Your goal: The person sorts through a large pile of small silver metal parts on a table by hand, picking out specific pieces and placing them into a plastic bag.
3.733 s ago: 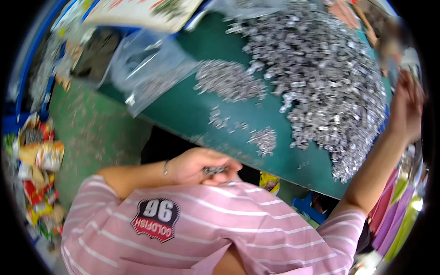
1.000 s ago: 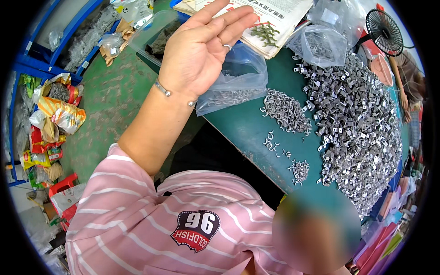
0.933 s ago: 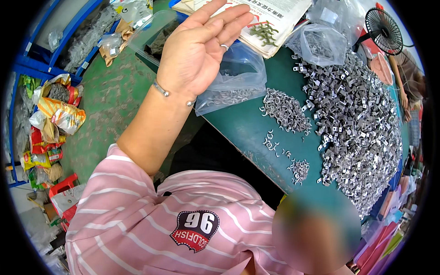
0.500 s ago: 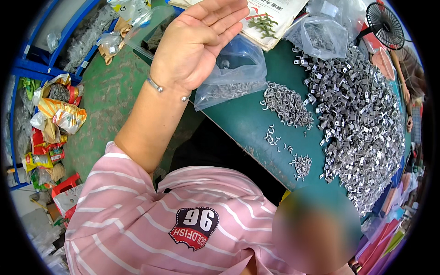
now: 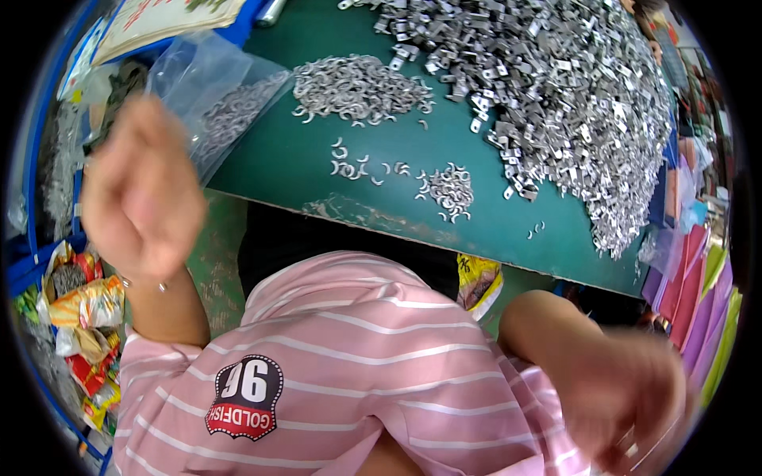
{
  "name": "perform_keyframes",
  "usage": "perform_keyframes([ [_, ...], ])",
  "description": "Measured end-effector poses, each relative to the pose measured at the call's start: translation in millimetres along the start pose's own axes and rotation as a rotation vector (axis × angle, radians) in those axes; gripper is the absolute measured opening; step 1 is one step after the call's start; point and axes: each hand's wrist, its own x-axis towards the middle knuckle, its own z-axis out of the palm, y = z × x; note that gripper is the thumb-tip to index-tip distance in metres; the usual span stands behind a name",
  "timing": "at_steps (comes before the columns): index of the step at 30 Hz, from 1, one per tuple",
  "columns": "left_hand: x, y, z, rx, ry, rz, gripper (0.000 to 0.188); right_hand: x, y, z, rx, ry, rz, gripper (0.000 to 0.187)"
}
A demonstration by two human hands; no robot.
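My left hand [image 5: 143, 190] is raised at the left, smeared by motion, in front of a clear plastic bag [image 5: 178, 75] of small curved metal pieces. Its fingers look bent in, but I cannot make out their pose or anything in them. My right hand [image 5: 635, 397] is at the lower right, off the table's near edge and also blurred, with its fingers unclear. On the green table [image 5: 302, 151] lie a larger heap of curved metal pieces [image 5: 357, 91] and a small heap [image 5: 451, 190], with a few loose ones between. Neither hand touches these heaps.
A large pile of bent metal brackets [image 5: 556, 87] covers the table's right side. Papers [image 5: 167, 24] lie at the far left. Coloured packets [image 5: 87, 305] stand by a blue rack at the left; coloured sheets [image 5: 690, 293] hang at the right.
My left hand has dropped from its raised, flat, spread pose and moved left. My right hand has come into view at the lower right. The view has turned, showing more of the table's near edge.
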Motion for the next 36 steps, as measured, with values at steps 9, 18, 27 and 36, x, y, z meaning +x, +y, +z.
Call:
perform_keyframes([
  [9,-32.5,-160.3,-29.3,-0.457,0.543,-0.878,0.039,-120.6,13.9,-38.1,-0.947,-0.136,1.193,0.042],
  [18,-1.9,-220.9,-6.4,-0.878,0.345,-0.802,0.048,-120.3,20.2,-33.6,-1.179,-0.615,1.031,0.042],
  [27,-8.5,-232.3,-15.6,-1.071,0.185,-0.651,0.039,-127.8,-12.2,-26.9,-0.777,-0.627,0.955,0.024],
  [36,3.4,-212.1,3.3,-0.673,0.489,-0.703,0.036,-122.6,46.1,-35.1,-1.103,-0.533,0.944,0.028],
])
